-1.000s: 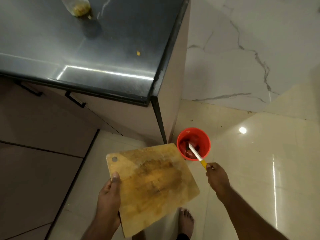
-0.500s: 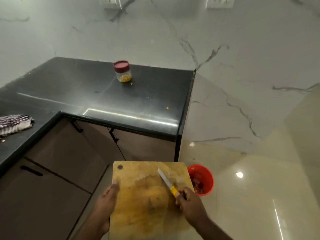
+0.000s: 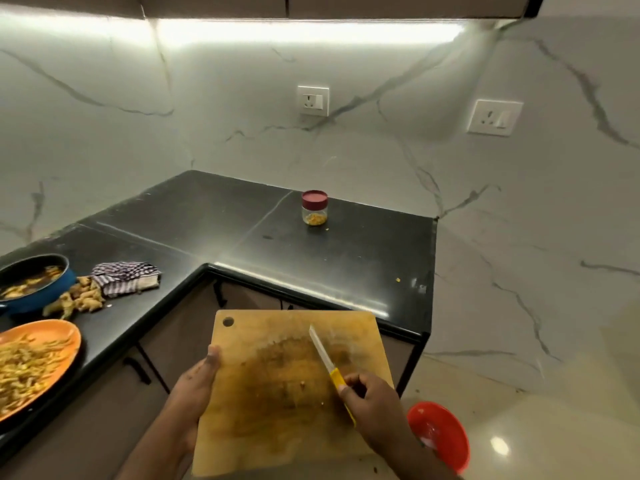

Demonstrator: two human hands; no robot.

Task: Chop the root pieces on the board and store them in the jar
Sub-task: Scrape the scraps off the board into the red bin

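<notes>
In front of the black counter, you hold the wooden cutting board up in the air, off any surface. Your left hand grips its left edge, thumb lying on top and the other fingers hidden underneath. Your right hand has its fingers curled around the yellow handle of the knife, whose pale blade lies slanted across the board's stained face; part of the handle is covered by your fingers. Only a few tiny crumbs show on the board, too small to identify. The jar stands closed under its red lid, well apart on the counter, with a thin layer of yellow chopped bits at its bottom. A red bowl sits on the floor by your right forearm, partly covered by it, its contents blurred. At the left edge, an orange plate of yellow strips and a blue pan are both cut off, with a checked cloth and knobbly root pieces beside them.
</notes>
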